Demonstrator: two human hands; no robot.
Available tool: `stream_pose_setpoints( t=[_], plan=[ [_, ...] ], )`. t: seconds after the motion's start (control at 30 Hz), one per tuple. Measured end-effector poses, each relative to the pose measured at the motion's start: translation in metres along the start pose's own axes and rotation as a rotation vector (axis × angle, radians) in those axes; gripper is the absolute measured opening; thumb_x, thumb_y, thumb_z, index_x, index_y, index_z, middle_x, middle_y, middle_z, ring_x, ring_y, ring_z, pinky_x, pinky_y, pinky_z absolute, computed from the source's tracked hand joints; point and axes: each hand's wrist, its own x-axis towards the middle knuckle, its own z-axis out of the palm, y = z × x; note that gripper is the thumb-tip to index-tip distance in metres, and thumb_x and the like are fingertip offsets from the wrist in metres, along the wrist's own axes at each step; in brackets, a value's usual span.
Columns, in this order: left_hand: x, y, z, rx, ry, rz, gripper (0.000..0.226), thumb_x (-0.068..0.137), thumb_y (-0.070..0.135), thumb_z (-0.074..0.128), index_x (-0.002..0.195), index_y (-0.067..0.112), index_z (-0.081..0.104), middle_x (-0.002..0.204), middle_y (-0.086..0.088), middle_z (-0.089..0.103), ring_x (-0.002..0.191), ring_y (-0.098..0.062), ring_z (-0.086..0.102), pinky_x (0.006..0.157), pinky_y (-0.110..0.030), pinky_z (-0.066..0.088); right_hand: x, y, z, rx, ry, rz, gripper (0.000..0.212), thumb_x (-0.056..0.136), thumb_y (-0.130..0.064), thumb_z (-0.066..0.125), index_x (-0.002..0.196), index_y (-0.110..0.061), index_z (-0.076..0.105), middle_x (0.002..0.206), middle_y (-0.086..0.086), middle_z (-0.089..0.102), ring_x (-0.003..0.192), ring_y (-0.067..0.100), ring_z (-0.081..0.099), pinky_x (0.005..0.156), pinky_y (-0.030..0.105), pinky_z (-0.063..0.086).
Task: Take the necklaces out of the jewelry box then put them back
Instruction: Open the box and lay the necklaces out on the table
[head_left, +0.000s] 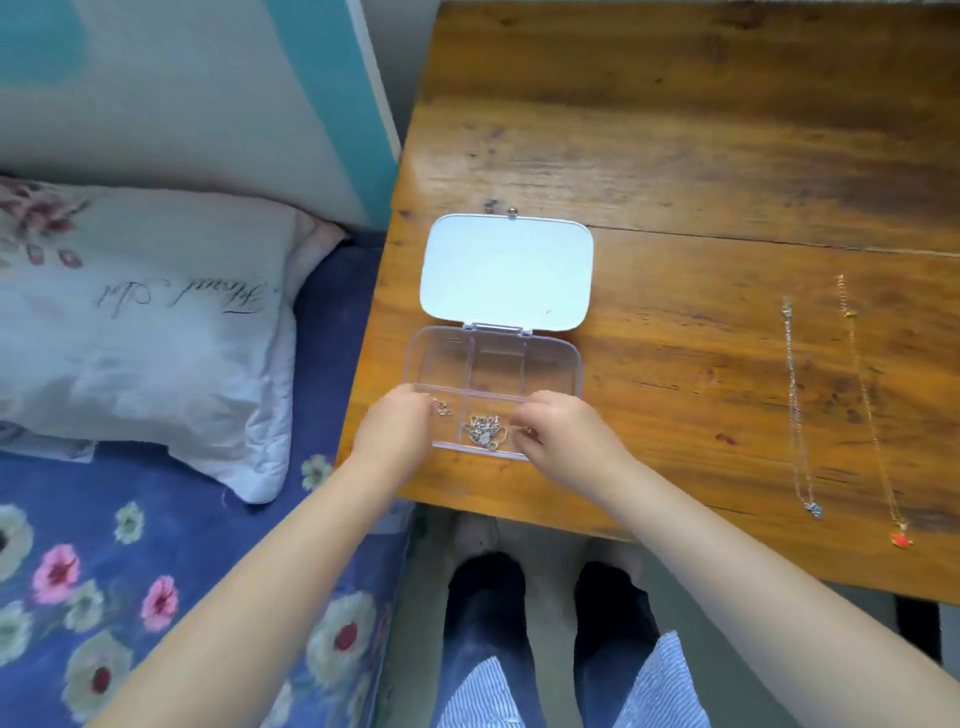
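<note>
A clear plastic jewelry box (496, 358) lies open near the table's left front corner, its white lid (506, 273) folded back flat. A bunched silver necklace (484, 430) fills the front middle compartment, and a small piece of chain (442, 408) shows in the front left one. My left hand (397, 426) rests at the front left compartment with fingers curled over it. My right hand (558, 428) hovers over the front right compartment, fingertips pinched; what they hold is hidden. Two necklaces lie stretched out on the right: a silver one (795, 405) with a blue pendant and a gold one (870, 410) with a red pendant.
The wooden table (675, 156) has small dark beads (501, 207) just behind the lid. A bed with a white pillow (140, 322) and a floral blue sheet (104, 571) stands against the table's left side. My legs and dark shoes (550, 587) show under the table's front edge.
</note>
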Motion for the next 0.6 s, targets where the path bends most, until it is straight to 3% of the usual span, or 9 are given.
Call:
stream_pose_setpoints(
  t=[0.13, 0.2, 0.37, 0.6],
  plan=[
    [0.026, 0.015, -0.010, 0.195, -0.210, 0.042, 0.028, 0.078, -0.013, 0.046, 0.097, -0.001, 0.063, 0.106, -0.017, 0.065, 0.097, -0.034, 0.061, 0.074, -0.035, 0.050, 0.042, -0.015, 0.026, -0.231, -0.291, 0.197, 0.016, 0.084, -0.002, 0.047, 0.075, 0.000, 0.061, 0.077, 0.018, 0.058, 0.077, 0.033, 0.057, 0.062, 0.033, 0.046],
    [0.034, 0.020, -0.006, 0.198, -0.247, 0.066, 0.029, 0.077, -0.012, 0.050, 0.100, 0.001, 0.063, 0.109, -0.015, 0.065, 0.100, -0.033, 0.061, 0.075, -0.034, 0.050, 0.053, -0.018, 0.035, -0.294, -0.360, 0.277, 0.014, 0.082, 0.001, 0.049, 0.081, 0.001, 0.063, 0.082, 0.020, 0.061, 0.079, 0.035, 0.059, 0.061, 0.031, 0.042],
    [0.035, 0.018, 0.006, 0.190, -0.250, 0.119, 0.029, 0.081, -0.009, 0.048, 0.106, 0.000, 0.059, 0.115, -0.016, 0.057, 0.103, -0.032, 0.058, 0.077, -0.033, 0.050, 0.063, -0.025, 0.042, -0.380, -0.401, 0.348, 0.022, 0.081, 0.004, 0.047, 0.096, -0.003, 0.062, 0.097, 0.018, 0.065, 0.088, 0.037, 0.061, 0.061, 0.034, 0.041],
    [0.032, 0.016, 0.000, 0.243, -0.271, 0.211, 0.031, 0.080, -0.011, 0.050, 0.108, -0.001, 0.058, 0.116, -0.016, 0.057, 0.105, -0.033, 0.058, 0.079, -0.034, 0.050, 0.059, -0.027, 0.036, -0.330, -0.417, 0.360, 0.020, 0.082, 0.005, 0.043, 0.091, -0.003, 0.058, 0.090, 0.020, 0.061, 0.076, 0.032, 0.052, 0.060, 0.033, 0.037]
  ],
)
